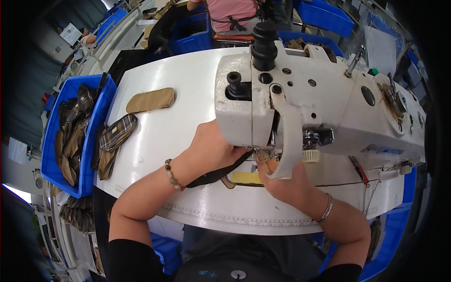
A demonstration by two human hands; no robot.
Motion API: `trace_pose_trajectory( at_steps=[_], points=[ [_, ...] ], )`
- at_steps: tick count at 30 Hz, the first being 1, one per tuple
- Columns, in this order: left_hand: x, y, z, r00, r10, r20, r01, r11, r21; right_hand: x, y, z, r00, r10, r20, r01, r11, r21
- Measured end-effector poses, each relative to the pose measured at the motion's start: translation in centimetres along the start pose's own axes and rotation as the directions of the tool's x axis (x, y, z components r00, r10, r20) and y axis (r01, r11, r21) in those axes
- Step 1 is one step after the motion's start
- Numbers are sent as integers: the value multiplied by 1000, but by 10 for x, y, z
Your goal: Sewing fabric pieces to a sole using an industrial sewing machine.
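A white sewing machine point(329, 89) stands over the table, its head hiding part of my fingers. Beside the needle area my left hand point(211, 146) has its fingers closed on a dark fabric piece point(213, 176), which curves out below my wrist. A bit of tan edge point(229, 183) shows at that piece's right end. My right hand point(285, 182) is on the other side of the needle, its fingers bent together behind the machine's curved white arm; what they grip is hidden. Between my hands lies a yellow strip point(246, 177) on the machine bed.
On the white table point(188, 75) lie a tan oval sole piece point(151, 100) and a plaid slipper upper point(118, 133). A blue bin point(87, 181) full of similar pieces stands at the left. Red-handled tweezers point(358, 170) lie right of my right hand. A person in pink point(230, 14) sits beyond.
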State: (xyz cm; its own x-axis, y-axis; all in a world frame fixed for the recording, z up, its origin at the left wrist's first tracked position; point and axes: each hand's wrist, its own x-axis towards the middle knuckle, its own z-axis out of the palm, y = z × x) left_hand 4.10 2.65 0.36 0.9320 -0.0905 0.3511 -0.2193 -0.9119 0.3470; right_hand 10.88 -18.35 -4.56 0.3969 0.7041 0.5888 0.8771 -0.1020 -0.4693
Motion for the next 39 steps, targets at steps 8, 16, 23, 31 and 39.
trace_pose_trajectory(
  at_steps=[8, 16, 23, 31, 39],
  points=[
    [0, 8, -4, 999, 1, -48, 4, 995, 95, -8, 9, 6, 956, 15, 294, 5, 998, -68],
    [-5, 8, 0, 996, -42, -83, 43, 999, 19, 0, 2, 0, 982, -111, 154, 131, 983, -127],
    [-7, 10, 3, 994, -51, -100, 55, 998, 38, 2, -1, 9, 992, -85, 95, 90, 995, -47],
    [-10, -3, 13, 993, -38, -110, 35, 999, -28, 2, -1, 3, 979, -76, 189, 97, 990, -104],
    [-10, 5, 10, 991, 0, -131, 15, 994, 107, 0, 1, 3, 971, -133, 198, 174, 963, -207]
  ],
)
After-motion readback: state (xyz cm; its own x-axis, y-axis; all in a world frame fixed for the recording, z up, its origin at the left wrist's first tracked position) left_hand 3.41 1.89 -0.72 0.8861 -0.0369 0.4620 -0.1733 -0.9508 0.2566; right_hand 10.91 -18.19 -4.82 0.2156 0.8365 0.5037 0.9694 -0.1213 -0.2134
